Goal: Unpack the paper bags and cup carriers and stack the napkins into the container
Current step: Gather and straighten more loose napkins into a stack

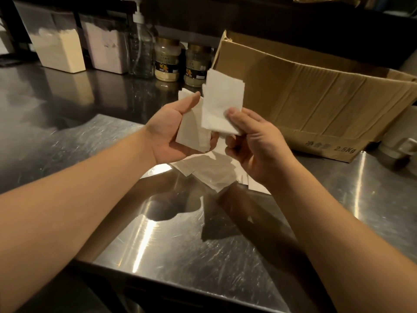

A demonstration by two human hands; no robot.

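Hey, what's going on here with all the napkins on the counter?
A person is sorting white napkins over a steel counter. The left hand cradles a small stack, and the right hand pinches another napkin above it. More loose napkins lie below. A cardboard box stands open on the right.

Only 1 view is given, from a camera worn on the head. It looks forward and steeply down over both forearms onto a steel counter (180, 245), close enough that the hands fill the middle of the frame. The wide lens bends the edges. Farther off, the view takes in a cardboard box (316, 98) at right and jars (167, 59) along the back.
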